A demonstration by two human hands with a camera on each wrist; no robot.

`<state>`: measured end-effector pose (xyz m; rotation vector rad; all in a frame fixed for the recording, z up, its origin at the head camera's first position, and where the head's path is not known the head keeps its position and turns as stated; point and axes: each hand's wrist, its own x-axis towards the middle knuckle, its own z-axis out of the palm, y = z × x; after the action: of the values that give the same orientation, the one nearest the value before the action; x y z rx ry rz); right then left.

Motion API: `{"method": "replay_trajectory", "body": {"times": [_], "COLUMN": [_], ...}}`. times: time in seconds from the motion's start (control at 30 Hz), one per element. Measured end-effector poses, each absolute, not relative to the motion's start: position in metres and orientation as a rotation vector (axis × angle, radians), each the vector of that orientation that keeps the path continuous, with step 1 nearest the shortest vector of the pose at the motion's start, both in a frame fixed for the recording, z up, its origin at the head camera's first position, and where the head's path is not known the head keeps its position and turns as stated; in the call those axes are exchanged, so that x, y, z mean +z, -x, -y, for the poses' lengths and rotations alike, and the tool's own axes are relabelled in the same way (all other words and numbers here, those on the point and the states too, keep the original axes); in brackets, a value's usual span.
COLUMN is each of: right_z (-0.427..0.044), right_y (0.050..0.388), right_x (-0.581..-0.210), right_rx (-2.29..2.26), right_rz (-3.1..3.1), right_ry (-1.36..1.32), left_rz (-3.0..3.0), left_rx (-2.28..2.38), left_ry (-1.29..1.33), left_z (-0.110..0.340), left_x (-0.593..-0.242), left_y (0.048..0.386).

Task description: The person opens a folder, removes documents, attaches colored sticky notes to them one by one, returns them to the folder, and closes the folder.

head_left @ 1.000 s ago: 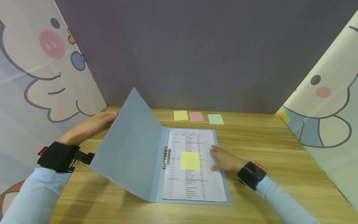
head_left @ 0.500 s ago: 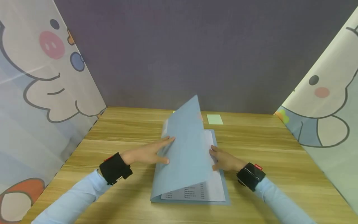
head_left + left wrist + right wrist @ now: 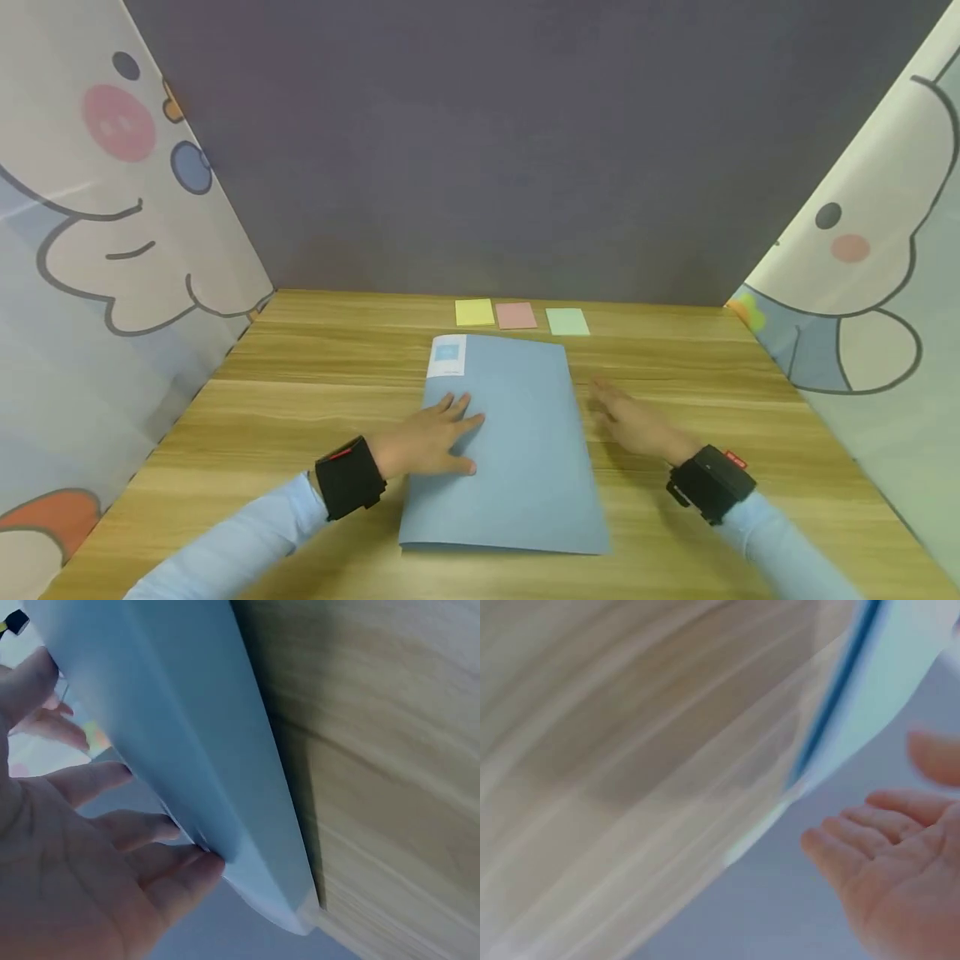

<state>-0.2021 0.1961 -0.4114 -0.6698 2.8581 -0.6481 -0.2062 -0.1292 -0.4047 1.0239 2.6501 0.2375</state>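
Note:
A light blue folder (image 3: 525,450) lies closed on the wooden table, with a white label (image 3: 447,357) at its upper left corner. My left hand (image 3: 427,437) rests on the left part of its cover with fingers spread. In the left wrist view the fingertips (image 3: 199,864) touch the cover beside the folder's spine (image 3: 217,772). To the right of the folder, my right hand (image 3: 637,423) is apart from it, holding nothing. Its fingers (image 3: 855,836) look fairly straight in the right wrist view. The papers inside the folder are hidden.
Behind the folder, a yellow sticky note pad (image 3: 474,312), a pink one (image 3: 516,316) and a pale green one (image 3: 567,322) lie in a row. A dark panel (image 3: 480,150) stands at the back, with cartoon-printed sheets (image 3: 150,267) on both sides.
My left hand has swung the folder's cover over from left to right, covering the papers and yellow note. My right hand has come off the papers and moved right.

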Motion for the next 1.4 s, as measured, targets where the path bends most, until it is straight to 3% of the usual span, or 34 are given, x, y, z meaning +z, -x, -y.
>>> {"method": "replay_trajectory", "body": {"times": [0.13, 0.33, 0.8, 1.4], "right_z": [-0.162, -0.132, -0.126, -0.120], "right_y": [0.195, 0.193, 0.201, 0.199], "right_x": [-0.413, -0.420, -0.416, -0.402], "right_rx": [-0.582, -0.432, -0.346, -0.456], "right_rz": [-2.776, -2.678, -2.700, -2.674], "right_ry": [0.874, 0.820, 0.794, 0.692], "left_rz": [-2.688, -2.710, -2.810, -2.725], "left_rx": [0.173, 0.128, -0.079, 0.285], "left_ry": [-1.014, -0.996, -0.935, -0.977], "left_z": [0.128, 0.121, 0.106, 0.124], "left_x": [-0.409, -0.415, -0.421, -0.410], "left_y": [0.204, 0.204, 0.203, 0.207]}}
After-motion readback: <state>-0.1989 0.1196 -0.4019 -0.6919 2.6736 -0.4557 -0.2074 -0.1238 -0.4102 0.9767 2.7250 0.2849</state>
